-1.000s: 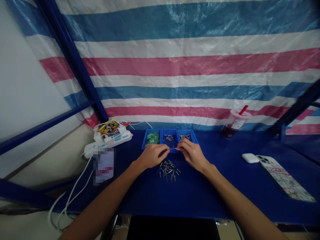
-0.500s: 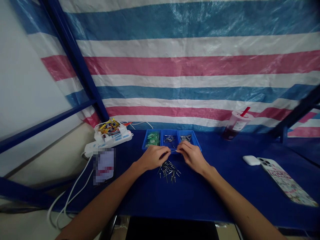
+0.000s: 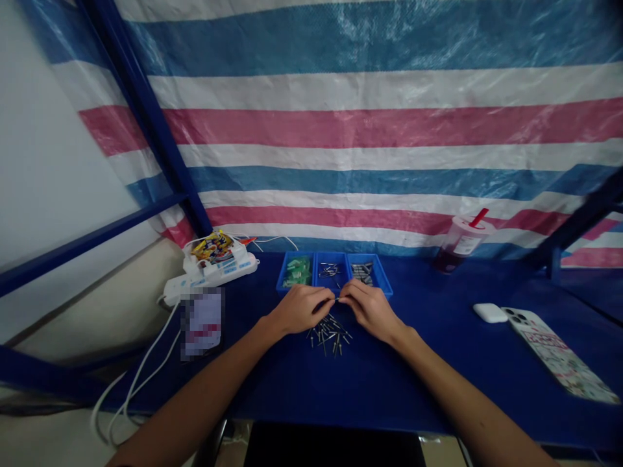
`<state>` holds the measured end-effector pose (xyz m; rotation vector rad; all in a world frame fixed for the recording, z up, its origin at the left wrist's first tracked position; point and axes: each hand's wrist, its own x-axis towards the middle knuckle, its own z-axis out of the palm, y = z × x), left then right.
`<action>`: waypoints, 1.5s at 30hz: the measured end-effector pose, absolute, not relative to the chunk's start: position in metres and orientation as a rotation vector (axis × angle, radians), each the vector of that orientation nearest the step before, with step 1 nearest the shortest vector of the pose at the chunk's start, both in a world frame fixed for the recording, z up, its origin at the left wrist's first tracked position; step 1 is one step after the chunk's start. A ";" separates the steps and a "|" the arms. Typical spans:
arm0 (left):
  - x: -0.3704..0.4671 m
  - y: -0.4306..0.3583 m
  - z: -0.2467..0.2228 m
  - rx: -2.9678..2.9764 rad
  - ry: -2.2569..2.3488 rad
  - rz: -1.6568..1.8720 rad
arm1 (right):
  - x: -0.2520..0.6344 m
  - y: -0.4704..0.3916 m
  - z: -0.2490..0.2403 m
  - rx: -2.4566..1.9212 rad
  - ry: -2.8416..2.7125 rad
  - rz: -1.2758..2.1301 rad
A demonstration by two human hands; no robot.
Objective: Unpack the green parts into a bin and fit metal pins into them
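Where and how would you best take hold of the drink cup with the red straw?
Probably around the cup's body, just below its lid, with the right hand coming from the near side. The body looks round and narrows downward; the red straw sticks up from the lid, and the striped sheet hangs behind.

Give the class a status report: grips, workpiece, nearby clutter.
Left grip and right grip nearly meeting, both pinching one small piece. Piece barely showing. Nearest clutter: loose metal pins on near side, blue trays just beyond.
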<state>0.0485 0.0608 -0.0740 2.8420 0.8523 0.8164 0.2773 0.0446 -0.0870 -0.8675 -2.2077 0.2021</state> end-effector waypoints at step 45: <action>0.037 0.068 -0.066 2.768 0.936 0.817 | 0.293 0.056 -0.085 -0.854 -1.922 -0.015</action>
